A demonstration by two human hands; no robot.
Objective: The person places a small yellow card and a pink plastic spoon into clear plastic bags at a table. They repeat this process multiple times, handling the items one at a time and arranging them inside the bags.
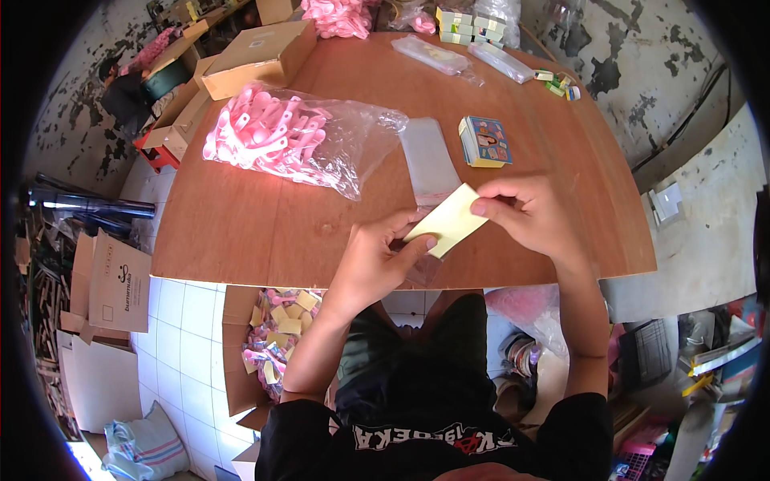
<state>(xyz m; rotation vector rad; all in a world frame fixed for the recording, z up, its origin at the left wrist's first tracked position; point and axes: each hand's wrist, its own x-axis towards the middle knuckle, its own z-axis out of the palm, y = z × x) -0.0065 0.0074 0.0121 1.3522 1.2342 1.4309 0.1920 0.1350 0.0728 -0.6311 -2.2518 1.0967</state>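
Note:
A pale yellow card [451, 220] is held at a slant over the table's near edge. My left hand [385, 252] grips its lower left end, thumb on top. Under that hand hangs a small clear plastic bag [423, 269]; whether the card's end is inside it I cannot tell. My right hand [521, 210] pinches the card's upper right corner between thumb and fingers. Just beyond lies a pile of flat clear bags [429, 156]. To its right stands a stack of printed cards [486, 143]. A large clear bag of pink long-handled plastic pieces [269, 132] lies at the left.
On the brown wooden table [233, 232], a cardboard box [261, 58] stands far left. Packs of clear bags [433, 54] and card stacks [457, 26] sit at the back. Below the near edge, an open carton [241, 353] holds pink pieces and yellow cards.

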